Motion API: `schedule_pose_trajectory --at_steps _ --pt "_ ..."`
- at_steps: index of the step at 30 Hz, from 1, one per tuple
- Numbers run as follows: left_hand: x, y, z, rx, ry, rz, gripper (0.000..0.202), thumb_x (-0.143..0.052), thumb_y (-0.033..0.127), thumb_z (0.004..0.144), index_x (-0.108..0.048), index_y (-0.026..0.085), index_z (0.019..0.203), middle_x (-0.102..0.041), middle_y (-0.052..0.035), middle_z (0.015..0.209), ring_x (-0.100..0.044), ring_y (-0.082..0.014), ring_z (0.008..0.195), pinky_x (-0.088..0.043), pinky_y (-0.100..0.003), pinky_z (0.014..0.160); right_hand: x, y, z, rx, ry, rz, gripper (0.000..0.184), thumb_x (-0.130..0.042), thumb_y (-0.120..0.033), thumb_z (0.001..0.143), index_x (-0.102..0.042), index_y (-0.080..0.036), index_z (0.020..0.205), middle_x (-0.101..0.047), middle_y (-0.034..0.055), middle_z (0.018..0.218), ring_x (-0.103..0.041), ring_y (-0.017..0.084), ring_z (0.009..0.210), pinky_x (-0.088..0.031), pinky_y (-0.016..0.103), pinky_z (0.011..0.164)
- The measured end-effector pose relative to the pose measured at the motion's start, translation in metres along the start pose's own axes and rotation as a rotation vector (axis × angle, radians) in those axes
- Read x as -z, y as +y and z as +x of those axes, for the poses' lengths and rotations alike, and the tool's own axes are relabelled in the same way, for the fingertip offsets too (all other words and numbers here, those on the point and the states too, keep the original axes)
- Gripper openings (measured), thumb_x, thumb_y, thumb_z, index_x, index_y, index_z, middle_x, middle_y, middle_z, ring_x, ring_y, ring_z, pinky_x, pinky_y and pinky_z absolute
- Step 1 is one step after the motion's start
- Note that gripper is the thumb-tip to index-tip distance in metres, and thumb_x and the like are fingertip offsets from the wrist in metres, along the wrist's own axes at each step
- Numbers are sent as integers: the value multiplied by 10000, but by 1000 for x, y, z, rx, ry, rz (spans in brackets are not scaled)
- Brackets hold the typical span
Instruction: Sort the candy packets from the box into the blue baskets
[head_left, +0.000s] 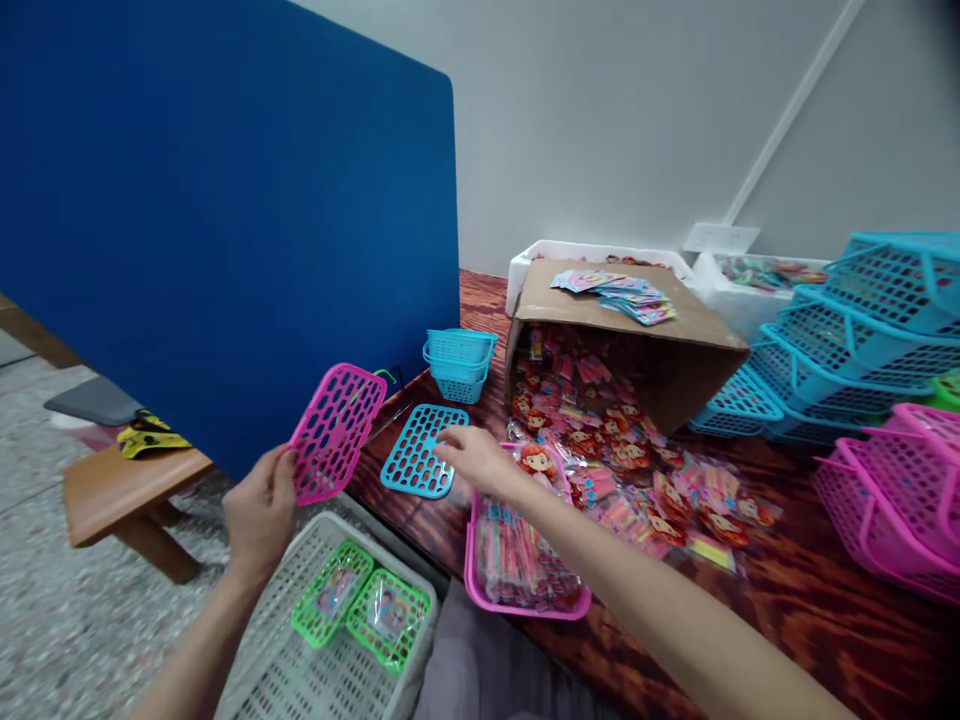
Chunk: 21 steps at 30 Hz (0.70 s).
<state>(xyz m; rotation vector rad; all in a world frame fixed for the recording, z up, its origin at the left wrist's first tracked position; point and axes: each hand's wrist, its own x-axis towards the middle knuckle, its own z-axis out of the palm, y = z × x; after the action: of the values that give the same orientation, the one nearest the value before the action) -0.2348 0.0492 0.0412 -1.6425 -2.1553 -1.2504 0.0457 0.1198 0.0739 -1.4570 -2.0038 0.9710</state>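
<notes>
My left hand (pixel 261 505) is closed on the edge of a pink perforated basket lid (pixel 341 430), which it holds up and tilted in front of the blue panel. A blue perforated lid (pixel 411 452) lies flat on the table. My right hand (pixel 472 458) is over that lid's right side, fingers stretched apart; whether they touch it I cannot tell. Below my right forearm stands a pink basket (pixel 480 590) packed with bagged pink items (pixel 514 555) and a red-haired doll figure (pixel 537 460).
A tipped cardboard box (pixel 690 375) spills bagged items (pixel 675 510) onto the table. Blue baskets (pixel 817 335) and pink baskets (pixel 892 495) are stacked right; small blue baskets (pixel 459 365) stand behind. A white crate (pixel 300 690) below holds two green baskets (pixel 388 610). A blue panel (pixel 247 200) rises left.
</notes>
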Motion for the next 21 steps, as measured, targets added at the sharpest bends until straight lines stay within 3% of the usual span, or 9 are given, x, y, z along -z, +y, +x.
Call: schedule_pose_trajectory --at_steps 2,4,7,11,13,16,19,21 --pt "15 23 -10 -54 72 -44 378 -438 428 974 -666 195 1165 -749 -46 934 -691 -216 756 -527 -301 697 -3 -12 -20 59 23 170 381 -573 -410 903 -659 -227 1227 -726 58 1083 -649 209 1022 -483 308 882" --pt "23 51 -32 -219 81 -98 326 -472 350 975 -646 223 1220 -737 -50 1077 -702 -225 887 -541 -335 832 -3 -25 -38 84 57 497 588 -564 -506 899 -497 -236 1417 -642 91 1272 -620 212 1096 -504 320 880" --pt "23 92 -74 -542 -115 -259 412 -512 227 955 -544 301 1359 -671 -50 1261 -655 -233 1109 -504 -374 994 3 -37 -61 76 107 907 732 -584 -538 867 -333 -286 1507 -573 82 1348 -626 206 1078 -545 317 820" --pt "16 124 -110 -751 -361 -380 485 -562 293 940 -488 313 1419 -647 -75 1306 -605 -254 1206 -515 -389 1009 24 -18 -82 31 358 948 558 -614 -376 825 -493 -257 1357 -660 44 1157 -653 185 953 -548 293 794" --pt "11 132 -109 -694 -337 -432 395 -522 297 954 -553 322 1347 -652 -71 1290 -597 -260 1211 -505 -425 1019 39 4 -90 -53 422 963 561 -635 -322 772 -510 -250 1313 -684 27 1049 -664 177 846 -549 290 732" --pt "-7 144 -91 -357 -240 -483 327 -481 327 970 -595 286 1274 -593 -78 1361 -540 -263 1272 -461 -459 1056 57 37 -99 -216 405 984 596 -665 -289 685 -535 -232 1264 -689 -1 871 -645 165 665 -533 288 623" --pt "-40 158 -73 -80 -426 -599 447 -479 417 958 -520 232 1363 -531 -93 1436 -541 -246 1270 -470 -408 1038 61 57 -104 -293 329 923 503 -661 -278 657 -597 -209 1151 -653 -29 692 -584 151 530 -469 260 508" --pt "-64 165 -66 20 -562 -642 428 -497 415 925 -585 198 1283 -608 -101 1346 -622 -233 1147 -514 -363 955 57 63 -103 -284 322 856 470 -642 -291 689 -601 -208 1150 -637 -42 640 -554 147 492 -434 250 479"
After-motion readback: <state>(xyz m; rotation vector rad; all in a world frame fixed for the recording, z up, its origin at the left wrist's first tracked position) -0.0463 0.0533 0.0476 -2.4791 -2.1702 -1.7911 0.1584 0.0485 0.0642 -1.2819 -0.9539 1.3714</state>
